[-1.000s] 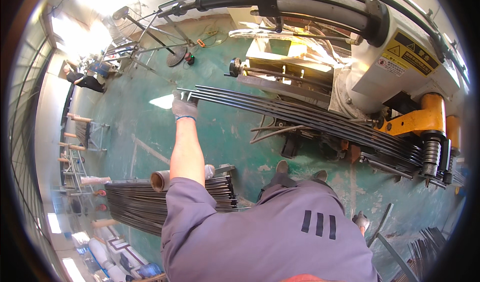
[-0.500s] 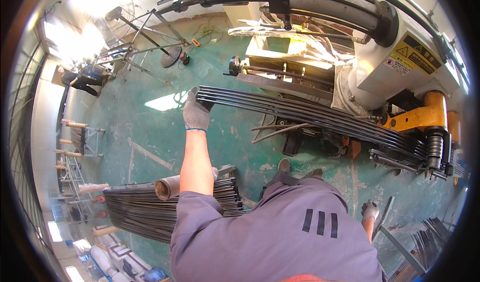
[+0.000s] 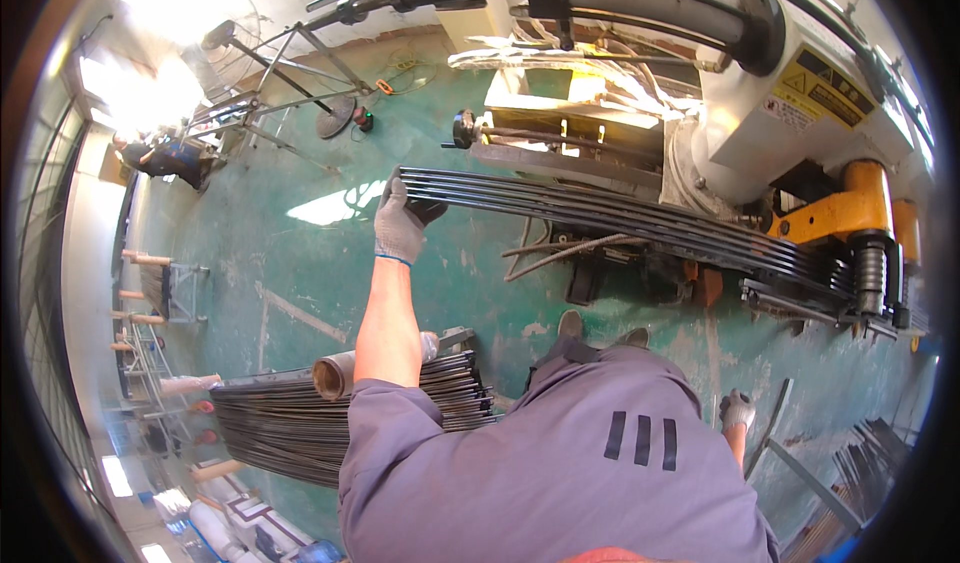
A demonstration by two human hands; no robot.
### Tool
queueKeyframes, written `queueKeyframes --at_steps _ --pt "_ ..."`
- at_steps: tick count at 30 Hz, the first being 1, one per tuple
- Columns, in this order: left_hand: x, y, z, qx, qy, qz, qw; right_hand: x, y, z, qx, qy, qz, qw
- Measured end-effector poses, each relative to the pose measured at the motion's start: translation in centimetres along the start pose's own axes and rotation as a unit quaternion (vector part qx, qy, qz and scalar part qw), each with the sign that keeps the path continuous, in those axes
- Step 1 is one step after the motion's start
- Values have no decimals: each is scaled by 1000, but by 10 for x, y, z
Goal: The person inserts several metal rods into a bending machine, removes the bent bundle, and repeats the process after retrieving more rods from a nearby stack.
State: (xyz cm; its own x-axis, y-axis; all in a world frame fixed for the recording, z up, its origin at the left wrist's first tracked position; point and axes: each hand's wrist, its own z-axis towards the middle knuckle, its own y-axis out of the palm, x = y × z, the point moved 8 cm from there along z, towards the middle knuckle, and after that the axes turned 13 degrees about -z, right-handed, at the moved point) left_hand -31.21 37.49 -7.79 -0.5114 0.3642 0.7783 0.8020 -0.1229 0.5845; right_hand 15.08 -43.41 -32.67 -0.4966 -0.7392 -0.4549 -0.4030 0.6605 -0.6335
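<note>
My left hand (image 3: 400, 225), in a grey work glove with dark fingertips, grips the near ends of several long black metal tubes (image 3: 590, 210). Side by side, the tubes slope away to the right. Their far ends sit at the clamping head (image 3: 868, 278) of a bending machine, by a coiled spring and a yellow-orange arm (image 3: 838, 219). My right hand (image 3: 738, 409), also gloved, hangs low beside my body, away from the tubes. Its fingers look curled, and nothing shows in them.
A large bundle of dark tubes (image 3: 330, 418) lies on a rack at lower left, under a cardboard roll (image 3: 335, 375). More tubes (image 3: 870, 468) stand at lower right beside a metal frame (image 3: 815, 483). At far left a person (image 3: 175, 161) bends near a metal stand (image 3: 265, 88).
My left hand has shifted slightly along the tube ends, still gripping them. My right hand stays low at my side. The distant person has bent over.
</note>
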Motion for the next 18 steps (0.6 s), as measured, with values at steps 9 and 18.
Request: queueKeyframes --at_steps 9,18 --pt "-20 -23 25 -37 -52 -126 990 -21 -15 -38 69 -78 -62 993" --pt "-6 -10 12 0 -14 22 1000 6 -4 -44 -16 4 -64 998"
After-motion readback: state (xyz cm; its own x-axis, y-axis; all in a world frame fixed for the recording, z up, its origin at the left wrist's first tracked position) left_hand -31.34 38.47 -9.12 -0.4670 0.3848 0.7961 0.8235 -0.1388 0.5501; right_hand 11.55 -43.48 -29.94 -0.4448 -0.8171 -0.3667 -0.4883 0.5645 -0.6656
